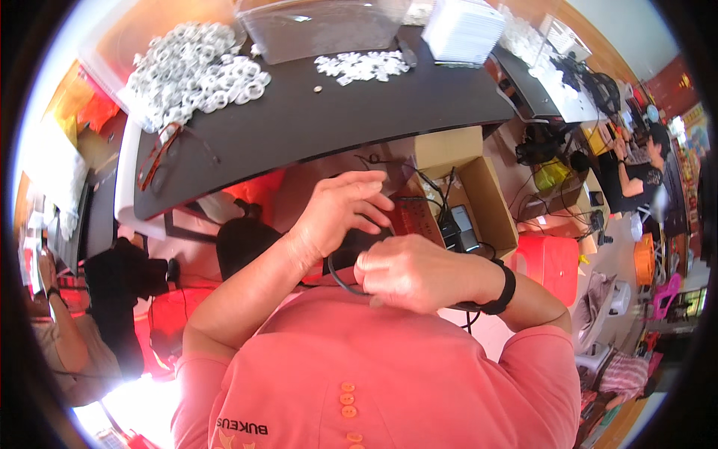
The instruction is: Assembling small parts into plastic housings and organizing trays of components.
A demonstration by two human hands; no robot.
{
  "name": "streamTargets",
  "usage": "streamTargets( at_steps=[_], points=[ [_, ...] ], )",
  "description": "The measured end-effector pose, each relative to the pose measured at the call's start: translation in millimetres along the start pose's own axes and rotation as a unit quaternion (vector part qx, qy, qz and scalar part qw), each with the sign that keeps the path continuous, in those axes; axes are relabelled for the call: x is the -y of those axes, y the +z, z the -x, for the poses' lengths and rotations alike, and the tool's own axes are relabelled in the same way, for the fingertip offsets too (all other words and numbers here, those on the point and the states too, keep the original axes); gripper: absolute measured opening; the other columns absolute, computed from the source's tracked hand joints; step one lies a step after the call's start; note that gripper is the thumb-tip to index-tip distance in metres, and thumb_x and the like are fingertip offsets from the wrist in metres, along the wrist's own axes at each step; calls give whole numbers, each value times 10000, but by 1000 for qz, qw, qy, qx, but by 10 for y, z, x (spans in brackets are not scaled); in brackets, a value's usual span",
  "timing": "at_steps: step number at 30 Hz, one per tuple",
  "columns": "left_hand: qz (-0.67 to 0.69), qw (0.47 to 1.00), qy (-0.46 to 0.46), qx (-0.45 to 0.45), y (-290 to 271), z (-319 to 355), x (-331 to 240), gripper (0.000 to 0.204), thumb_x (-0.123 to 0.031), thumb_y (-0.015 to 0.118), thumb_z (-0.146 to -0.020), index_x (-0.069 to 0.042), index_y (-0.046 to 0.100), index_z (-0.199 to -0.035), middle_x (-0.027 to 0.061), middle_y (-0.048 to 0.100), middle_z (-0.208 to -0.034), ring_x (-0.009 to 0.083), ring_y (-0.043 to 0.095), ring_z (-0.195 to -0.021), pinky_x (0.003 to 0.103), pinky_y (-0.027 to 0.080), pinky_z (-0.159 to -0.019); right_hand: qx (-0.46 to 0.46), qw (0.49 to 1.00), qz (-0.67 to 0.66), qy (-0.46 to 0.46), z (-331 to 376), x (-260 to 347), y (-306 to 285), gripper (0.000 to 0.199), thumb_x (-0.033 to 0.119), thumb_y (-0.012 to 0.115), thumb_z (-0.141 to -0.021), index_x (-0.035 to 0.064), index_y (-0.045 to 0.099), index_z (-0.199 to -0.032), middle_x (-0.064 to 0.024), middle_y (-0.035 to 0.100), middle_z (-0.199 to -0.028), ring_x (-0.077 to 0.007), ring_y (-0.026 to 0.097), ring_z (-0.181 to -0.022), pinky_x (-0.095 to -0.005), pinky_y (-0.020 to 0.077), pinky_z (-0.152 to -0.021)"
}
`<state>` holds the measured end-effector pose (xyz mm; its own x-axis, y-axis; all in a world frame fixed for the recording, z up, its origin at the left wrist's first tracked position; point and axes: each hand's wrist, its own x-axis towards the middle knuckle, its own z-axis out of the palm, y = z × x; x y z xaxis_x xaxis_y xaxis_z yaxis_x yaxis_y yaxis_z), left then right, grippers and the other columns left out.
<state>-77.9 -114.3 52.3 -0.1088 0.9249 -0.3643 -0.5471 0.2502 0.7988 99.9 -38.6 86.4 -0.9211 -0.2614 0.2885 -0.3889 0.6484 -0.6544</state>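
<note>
I had the right hand closed on a thin dark cable, its fingers bunched together in front of the pink shirt. The cable bowed out in a short loop on the left side of that fist and rose toward the left wrist. The left hand was just beside it, fingers loosely bent and a little spread; its palm side was hidden from me, so I could not tell whether it gripped anything.

Handling the cable well, as I judged it, meant keeping the right pinch firm but not crushing, and letting the loop stay wide so that no sharp kink formed. The left fingers were best used as a light guide, since a hard pull could have strained the cable where the right hand pinched it.

Beyond the hands, the open cardboard box held black cords and dark blocky items, with more cord near its left side. I judged that a snag there was the main risk, so slack mattered. The black wristband also wanted watching, as a strand could have caught on it. The black desk lay farther forward, clear of the work.
</note>
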Motion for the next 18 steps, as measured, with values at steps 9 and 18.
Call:
streamTargets(
  at_steps=[9,18],
  points=[
    [65,986,-151,9,-774,549,377,576,-478,629,-938,37,633,-1195,133,691,-906,222,660,-813,322,524,-735,11,995,-97,20,-279,87,-153,132,15,726,-819,-44,611,-793,-159,643,-1102,-270,643,-937,-362,530,-804],
    [161,967,-186,62,-632,-109,626,526,-353,680,-924,19,500,-1249,178,599,-1076,267,627,-948,371,508,-752,127,990,-61,13,-299,22,400,215,152,748,-787,14,583,-774,-90,606,-917,-287,592,-836,-414,484,-784]
  ],
)
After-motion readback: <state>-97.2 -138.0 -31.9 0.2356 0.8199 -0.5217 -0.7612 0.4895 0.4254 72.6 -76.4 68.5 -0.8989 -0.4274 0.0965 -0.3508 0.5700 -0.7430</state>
